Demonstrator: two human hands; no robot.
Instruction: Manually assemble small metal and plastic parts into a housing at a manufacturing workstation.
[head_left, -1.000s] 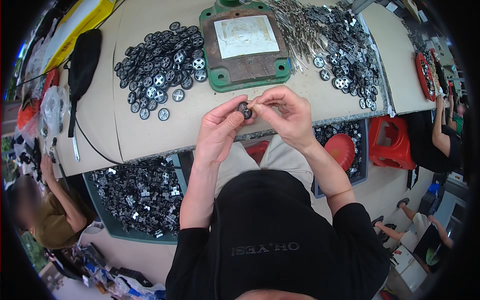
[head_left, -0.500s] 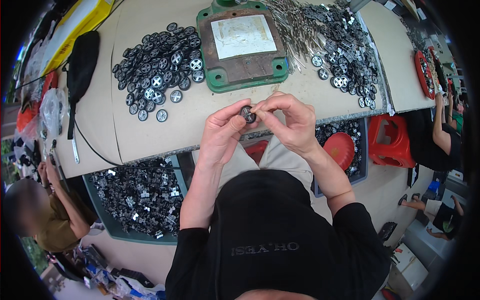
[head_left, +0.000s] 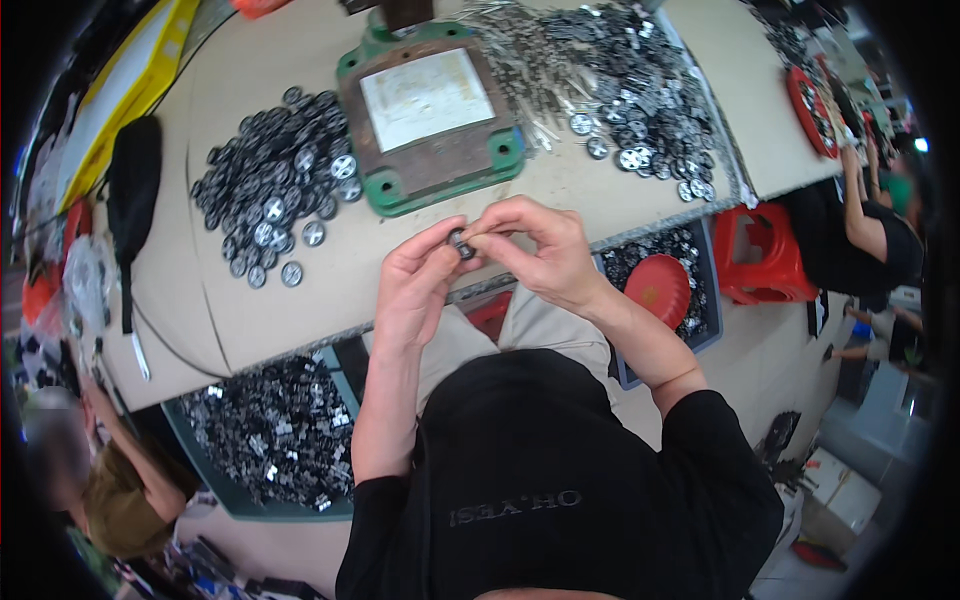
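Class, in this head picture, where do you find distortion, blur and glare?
Head view: dark corners, and the left seam on the table bows; head view: the held wheel and wheel pile look soft; head view: a small white light glares at far right.

Dark lettering (head_left: 515,508) crosses the black shirt (head_left: 580,450).

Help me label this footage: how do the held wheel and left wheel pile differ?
The held wheel is between left hand and right hand; the left wheel pile lies on the table. The held wheel is single; the left wheel pile has many, overlapping. Both show dark rims.
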